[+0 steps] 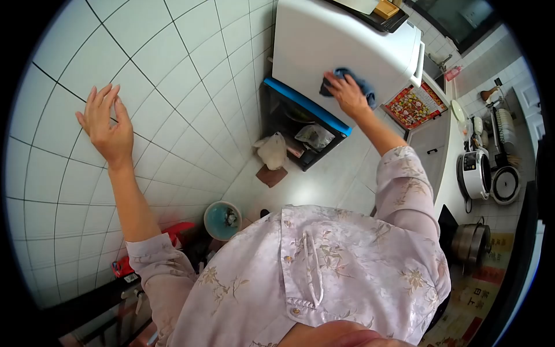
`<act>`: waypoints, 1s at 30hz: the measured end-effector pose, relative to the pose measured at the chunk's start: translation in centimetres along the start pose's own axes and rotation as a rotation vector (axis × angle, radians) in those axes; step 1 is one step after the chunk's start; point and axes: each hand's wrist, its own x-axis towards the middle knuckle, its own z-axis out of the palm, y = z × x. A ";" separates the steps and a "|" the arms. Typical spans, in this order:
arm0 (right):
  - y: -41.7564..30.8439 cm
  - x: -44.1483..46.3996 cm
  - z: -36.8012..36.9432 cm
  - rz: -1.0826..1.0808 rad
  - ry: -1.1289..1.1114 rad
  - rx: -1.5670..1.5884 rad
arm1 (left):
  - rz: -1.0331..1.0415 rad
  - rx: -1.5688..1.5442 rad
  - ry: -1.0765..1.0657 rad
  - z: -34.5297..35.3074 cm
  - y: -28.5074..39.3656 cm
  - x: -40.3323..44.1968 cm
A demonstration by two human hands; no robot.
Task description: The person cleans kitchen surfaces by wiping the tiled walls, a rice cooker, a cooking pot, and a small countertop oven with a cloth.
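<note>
My right hand (348, 95) presses a crumpled blue cloth (366, 89) against the side of a white refrigerator (306, 43). Folds of the cloth stick out on both sides of my fingers. On the left, my left hand (107, 130) is raised with its fingers apart and holds nothing. Behind it is the white tiled wall (179, 75); whether the fingertips touch the tiles I cannot tell.
Below the refrigerator's side stands a dark rack with a blue top edge (306, 104), bags inside. A white plastic bag (272, 151) sits beside it. A bucket (222, 221) is on the floor. Along the right counter are a rice cooker (475, 173) and a steel pot (469, 243).
</note>
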 end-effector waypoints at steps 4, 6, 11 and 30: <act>4.2 4.8 -8.2 0.086 0.183 -0.157 | 0.002 0.022 0.015 1.0 -2.7 -0.4; 6.2 6.5 -10.7 0.082 0.310 -0.149 | 0.107 0.176 0.052 1.7 -3.5 -0.5; 9.0 4.7 -11.1 0.124 0.265 -0.042 | 0.211 0.247 0.147 2.3 -3.9 -1.1; 7.3 17.3 -10.8 0.081 0.344 0.065 | 0.263 0.262 0.174 2.5 -3.1 -0.8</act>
